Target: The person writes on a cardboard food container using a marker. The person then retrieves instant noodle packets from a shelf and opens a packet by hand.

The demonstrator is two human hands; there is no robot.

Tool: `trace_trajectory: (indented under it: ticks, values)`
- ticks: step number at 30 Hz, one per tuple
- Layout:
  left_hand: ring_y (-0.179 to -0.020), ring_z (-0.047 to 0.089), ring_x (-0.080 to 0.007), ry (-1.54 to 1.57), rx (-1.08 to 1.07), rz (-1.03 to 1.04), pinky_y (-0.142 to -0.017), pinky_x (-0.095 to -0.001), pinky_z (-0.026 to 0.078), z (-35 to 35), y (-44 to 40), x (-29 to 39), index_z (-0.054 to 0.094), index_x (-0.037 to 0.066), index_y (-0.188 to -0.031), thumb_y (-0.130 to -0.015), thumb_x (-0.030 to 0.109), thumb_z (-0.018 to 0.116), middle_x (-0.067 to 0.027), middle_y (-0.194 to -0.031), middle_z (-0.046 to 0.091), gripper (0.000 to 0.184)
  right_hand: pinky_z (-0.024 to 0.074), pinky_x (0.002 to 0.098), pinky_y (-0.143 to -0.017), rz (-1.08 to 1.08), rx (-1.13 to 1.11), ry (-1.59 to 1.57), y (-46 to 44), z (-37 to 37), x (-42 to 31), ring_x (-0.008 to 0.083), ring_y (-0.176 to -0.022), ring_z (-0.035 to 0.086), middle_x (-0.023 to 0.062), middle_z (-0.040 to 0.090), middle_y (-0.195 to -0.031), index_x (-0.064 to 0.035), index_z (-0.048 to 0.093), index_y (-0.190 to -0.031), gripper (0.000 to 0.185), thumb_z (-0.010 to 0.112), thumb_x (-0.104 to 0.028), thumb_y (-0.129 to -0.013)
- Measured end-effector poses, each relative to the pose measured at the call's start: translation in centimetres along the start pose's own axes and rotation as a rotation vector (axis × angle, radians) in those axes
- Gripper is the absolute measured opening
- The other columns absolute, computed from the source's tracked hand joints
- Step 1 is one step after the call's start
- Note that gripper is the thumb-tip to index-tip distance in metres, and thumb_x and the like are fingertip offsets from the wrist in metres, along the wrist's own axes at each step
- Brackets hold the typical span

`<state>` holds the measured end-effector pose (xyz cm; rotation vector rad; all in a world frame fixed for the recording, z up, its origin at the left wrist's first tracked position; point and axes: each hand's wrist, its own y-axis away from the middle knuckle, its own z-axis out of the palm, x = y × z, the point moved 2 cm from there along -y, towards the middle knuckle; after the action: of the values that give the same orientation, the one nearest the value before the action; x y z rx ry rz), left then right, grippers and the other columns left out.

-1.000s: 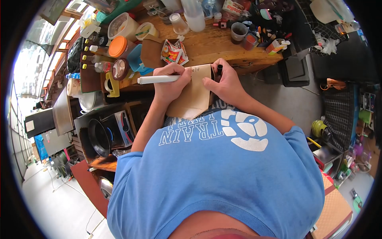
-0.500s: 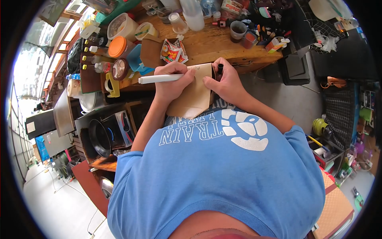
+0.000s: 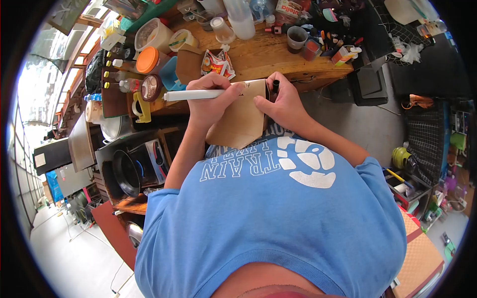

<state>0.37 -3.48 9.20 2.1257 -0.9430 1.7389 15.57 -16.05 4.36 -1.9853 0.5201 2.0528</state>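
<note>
My left hand (image 3: pixel 211 99) is closed round a white marker (image 3: pixel 194 94), its blunt end pointing left. The fingers rest at the upper part of a brown paper pouch (image 3: pixel 238 121), where a few dark pen marks show; the marker's tip is hidden by the hand. My right hand (image 3: pixel 284 102) grips the pouch's right edge, thumb on its face. A black cap (image 3: pixel 275 85) stands out between the fingers of that same hand. The pouch is held in front of my blue shirt (image 3: pixel 268 213), its angled lower end toward my chest.
Ahead is a wooden table (image 3: pixel 258 57) with red-and-white sachets (image 3: pixel 217 64) in an open cardboard box (image 3: pixel 190 64), an orange-lidded jar (image 3: pixel 147 60), a dark-filled cup (image 3: pixel 296 38) and a yellow tape dispenser (image 3: pixel 142 108). A frying pan (image 3: pixel 126 171) lies on a shelf at left.
My left hand and the marker have shifted slightly left. More dark marks show on the pouch near the fingers. My right hand has stayed almost where it was.
</note>
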Motion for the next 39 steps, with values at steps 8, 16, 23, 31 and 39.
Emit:
trace_trajectory:
  ticks: [8,16,23,31,39]
  values:
    - [-0.054,0.049,-0.0030,-0.110,0.012,0.113,-0.049,-0.0226,0.036,1.4,0.3,-0.3,0.065,0.002,-0.069,-0.080,0.005,0.079,0.0007,-0.060,0.061,0.019,0.0469,0.0291,-0.060,-0.026,0.013,0.012,0.0,0.0,0.0,0.0092,-0.066,0.050,0.0045,0.058,-0.077,-0.0050,0.047,-0.090,0.039,0.080,-0.020,-0.075]
    - [-0.053,0.051,-0.0035,-0.142,0.000,0.111,-0.049,-0.0229,0.041,1.6,0.2,-0.5,0.066,0.002,-0.069,-0.081,0.005,0.078,-0.0008,-0.057,0.060,0.017,0.0464,0.0291,-0.060,-0.002,0.001,0.008,0.1,0.0,-0.1,0.0088,-0.066,0.050,0.0042,0.058,-0.076,-0.0049,0.047,-0.090,0.037,0.079,-0.018,-0.076]
    - [-0.053,0.053,-0.0041,-0.145,-0.024,0.144,-0.049,-0.0226,0.042,1.8,0.1,-0.6,0.066,0.002,-0.069,-0.080,0.006,0.079,-0.0012,-0.058,0.061,0.017,0.0459,0.0293,-0.059,-0.011,0.011,0.018,-0.1,-0.1,0.4,0.0092,-0.065,0.050,0.0041,0.057,-0.075,-0.0045,0.048,-0.090,0.038,0.080,-0.020,-0.075]
    - [-0.055,0.056,-0.0046,-0.087,-0.030,0.123,-0.050,-0.0225,0.044,1.8,0.0,-0.5,0.068,0.003,-0.070,-0.078,0.006,0.080,-0.0014,-0.061,0.065,0.015,0.0457,0.0294,-0.058,-0.008,0.008,0.023,-0.1,-0.3,-0.3,0.0093,-0.064,0.050,0.0044,0.057,-0.074,-0.0043,0.048,-0.090,0.038,0.080,-0.020,-0.075]
    - [-0.056,0.058,-0.0053,-0.113,-0.089,0.161,-0.052,-0.0224,0.045,2.0,-0.2,-0.4,0.068,0.003,-0.072,-0.077,0.006,0.081,-0.0020,-0.063,0.067,0.014,0.0460,0.0299,-0.059,-0.012,0.012,0.067,-0.1,-0.4,-0.3,0.0100,-0.065,0.050,0.0049,0.057,-0.075,-0.0042,0.049,-0.090,0.040,0.081,-0.022,-0.074]
